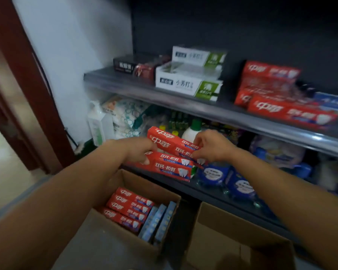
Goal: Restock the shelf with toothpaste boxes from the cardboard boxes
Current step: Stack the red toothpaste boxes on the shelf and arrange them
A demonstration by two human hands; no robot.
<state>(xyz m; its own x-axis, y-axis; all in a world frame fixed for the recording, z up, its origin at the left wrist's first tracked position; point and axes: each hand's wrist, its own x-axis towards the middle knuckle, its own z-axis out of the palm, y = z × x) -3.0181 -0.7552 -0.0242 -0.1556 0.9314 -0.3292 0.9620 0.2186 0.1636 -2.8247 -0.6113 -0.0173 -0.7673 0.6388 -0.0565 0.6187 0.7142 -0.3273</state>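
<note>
Above the open cardboard box, both hands grasp red toothpaste boxes: the left hand grips the lower pair's end, the right hand pinches the upper box (tilted across them). More red boxes already lie on the shelf above.
</note>
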